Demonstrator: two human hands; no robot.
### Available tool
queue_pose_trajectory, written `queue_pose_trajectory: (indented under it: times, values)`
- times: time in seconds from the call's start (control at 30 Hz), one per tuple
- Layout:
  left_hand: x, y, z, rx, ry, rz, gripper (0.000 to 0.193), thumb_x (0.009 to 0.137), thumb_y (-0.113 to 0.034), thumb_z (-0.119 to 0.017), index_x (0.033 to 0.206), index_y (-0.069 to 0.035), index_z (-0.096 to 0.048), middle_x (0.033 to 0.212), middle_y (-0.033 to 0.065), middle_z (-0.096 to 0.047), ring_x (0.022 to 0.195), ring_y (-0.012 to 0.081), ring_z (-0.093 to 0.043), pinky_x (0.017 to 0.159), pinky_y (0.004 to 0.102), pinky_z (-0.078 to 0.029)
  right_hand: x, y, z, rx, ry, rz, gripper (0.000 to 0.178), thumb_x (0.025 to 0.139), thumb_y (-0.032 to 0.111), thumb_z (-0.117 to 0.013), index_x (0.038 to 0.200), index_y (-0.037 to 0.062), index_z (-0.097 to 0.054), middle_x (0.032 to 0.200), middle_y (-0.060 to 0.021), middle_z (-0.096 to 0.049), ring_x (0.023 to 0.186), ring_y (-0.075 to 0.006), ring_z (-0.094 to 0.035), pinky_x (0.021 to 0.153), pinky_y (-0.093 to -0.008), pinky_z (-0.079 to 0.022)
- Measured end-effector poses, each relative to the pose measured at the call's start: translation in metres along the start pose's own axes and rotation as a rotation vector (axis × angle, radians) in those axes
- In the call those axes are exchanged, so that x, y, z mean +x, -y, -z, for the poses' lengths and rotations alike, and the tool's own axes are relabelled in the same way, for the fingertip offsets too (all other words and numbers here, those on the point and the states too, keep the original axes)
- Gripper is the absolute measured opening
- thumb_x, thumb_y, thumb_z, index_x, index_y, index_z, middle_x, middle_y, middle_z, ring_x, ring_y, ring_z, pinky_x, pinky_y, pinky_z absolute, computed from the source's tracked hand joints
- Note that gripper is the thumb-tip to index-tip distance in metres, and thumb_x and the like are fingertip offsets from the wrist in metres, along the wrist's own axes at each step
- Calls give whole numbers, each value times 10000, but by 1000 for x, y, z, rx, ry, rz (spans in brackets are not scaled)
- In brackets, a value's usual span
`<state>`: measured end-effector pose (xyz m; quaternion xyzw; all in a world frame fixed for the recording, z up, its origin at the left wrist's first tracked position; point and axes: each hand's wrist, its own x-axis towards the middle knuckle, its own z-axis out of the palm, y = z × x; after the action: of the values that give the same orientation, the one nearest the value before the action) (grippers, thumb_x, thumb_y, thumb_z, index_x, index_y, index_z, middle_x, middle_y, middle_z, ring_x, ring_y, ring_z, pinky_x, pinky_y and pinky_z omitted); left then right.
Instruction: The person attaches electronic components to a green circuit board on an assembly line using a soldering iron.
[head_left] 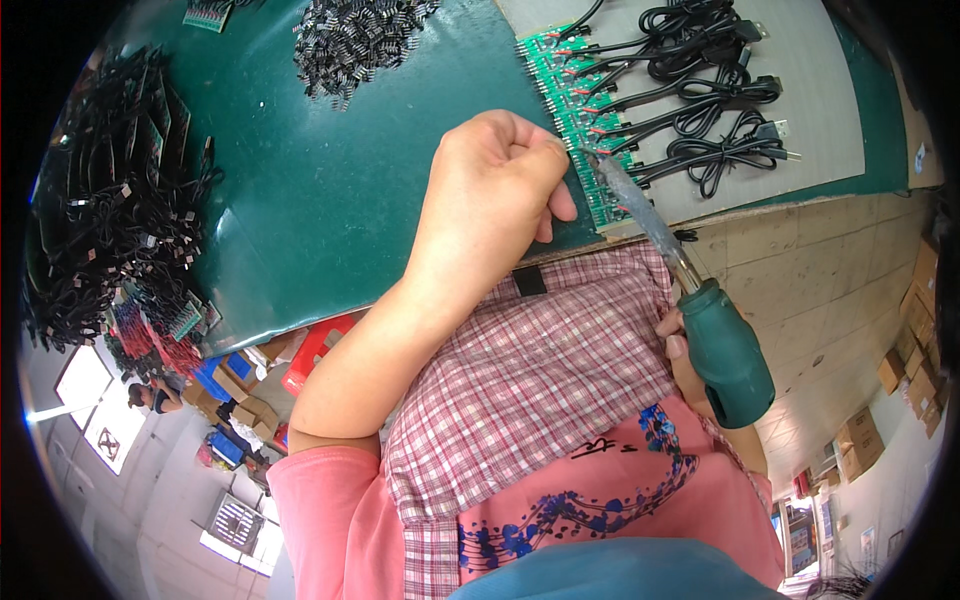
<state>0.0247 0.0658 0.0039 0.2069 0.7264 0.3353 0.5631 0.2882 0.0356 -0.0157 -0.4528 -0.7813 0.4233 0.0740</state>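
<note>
My left hand (495,175) is closed at the left edge of a green circuit board strip (572,125), its thumb and index finger pressed together. Whatever they hold is too small to make out. A soldering iron (735,355) with a green handle slants up to the board, its grey tip close to the pads near my left fingertips. Only some fingers of my right hand (675,335) show beside the handle; they appear closed on it, the rest hidden behind. Several bundled black USB cables (715,150) run from the strip, joined by red and black wires.
The strip and cables lie on a grey board (825,140) on the green table (300,220). A pile of small black metal-legged parts (360,40) sits at the back. Stacked cabled boards (130,200) crowd the left side. Cardboard boxes (860,445) stand beyond the table.
</note>
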Motion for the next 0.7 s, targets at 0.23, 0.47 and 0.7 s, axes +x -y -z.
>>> queue_pose_trajectory:
  times: [0.23,0.47,0.7]
  values:
    - [-2,1,4,-21,-1,-11,191,886,-185,-541,846,-4,-585,606,24,-597,469,46,-471,440,187,-343,1,3,-2,-1,15,-25,209,816,257,-632,845,51,-611,808,-95,-619,732,-227,-597,685,-338,-475]
    - [1,8,48,174,-326,-330,168,908,-151,-575,955,-1,-635,713,32,-614,592,56,-510,535,186,-393,8,15,9,142,-9,-90,205,695,141,-674,893,94,-649,808,-63,-650,670,-266,-635,628,-345,-512]
    - [12,26,100,941,-749,-584,143,856,-108,-629,987,-53,-649,886,57,-616,713,170,-586,644,294,-477,10,4,5,50,81,-36,277,657,169,-685,918,90,-636,849,-101,-635,705,-321,-618,603,-378,-504]
